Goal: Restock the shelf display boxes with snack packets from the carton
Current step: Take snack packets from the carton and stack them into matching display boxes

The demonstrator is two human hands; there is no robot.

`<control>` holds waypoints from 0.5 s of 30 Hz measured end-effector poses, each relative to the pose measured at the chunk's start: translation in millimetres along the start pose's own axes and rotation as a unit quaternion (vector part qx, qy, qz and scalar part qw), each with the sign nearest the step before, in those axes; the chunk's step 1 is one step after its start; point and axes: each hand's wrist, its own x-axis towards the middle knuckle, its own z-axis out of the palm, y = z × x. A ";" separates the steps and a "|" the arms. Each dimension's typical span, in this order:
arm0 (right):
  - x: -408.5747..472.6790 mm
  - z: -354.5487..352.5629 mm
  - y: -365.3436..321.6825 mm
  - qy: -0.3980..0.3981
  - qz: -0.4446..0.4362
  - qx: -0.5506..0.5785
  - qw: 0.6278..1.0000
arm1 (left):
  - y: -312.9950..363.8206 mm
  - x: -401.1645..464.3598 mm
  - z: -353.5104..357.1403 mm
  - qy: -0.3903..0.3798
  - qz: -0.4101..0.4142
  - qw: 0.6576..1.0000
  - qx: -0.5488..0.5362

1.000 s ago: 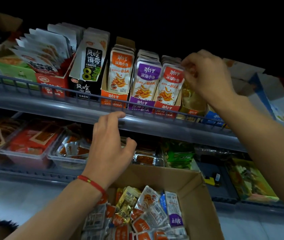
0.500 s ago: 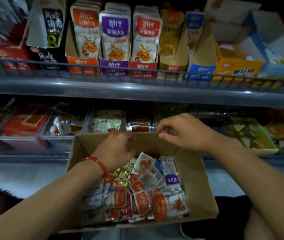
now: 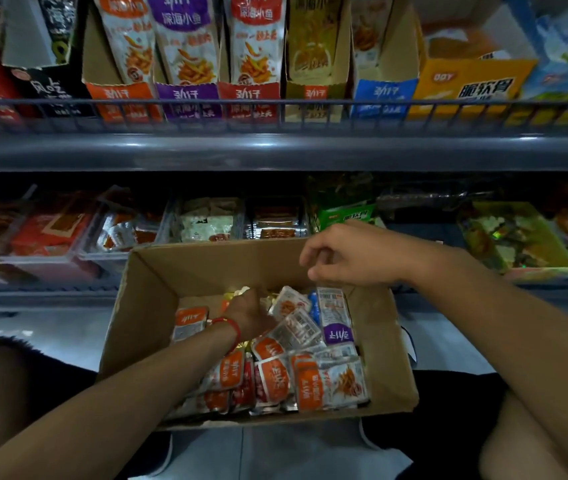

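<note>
Carton [image 3: 144, 327]: my left hand [image 3: 249, 311] buried among snack packets [image 3: 331, 384], grip hidden, I cannot tell; right hand [image 3: 351, 258] above, fingers curled, holding nothing I can see.

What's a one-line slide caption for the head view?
Left hand digs among snack packets in the carton; right hand hovers above, below stocked display boxes.

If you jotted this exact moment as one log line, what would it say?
phase: picking | left hand: down among snack packets in carton | right hand: over far edge, fingers curled, grip unclear | shelf display boxes: untouched
</note>
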 end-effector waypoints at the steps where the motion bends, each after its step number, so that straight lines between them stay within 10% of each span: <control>1: -0.7 0.2 0.1 0.003 -0.002 0.002 1.000 | 1.2 0.8 2.0 -0.002 -0.012 1.000 -0.019; 15: 2.0 6.1 -7.3 -0.048 0.074 -0.018 0.996 | 25.7 -54.1 -62.0 -0.002 -0.045 0.935 -0.352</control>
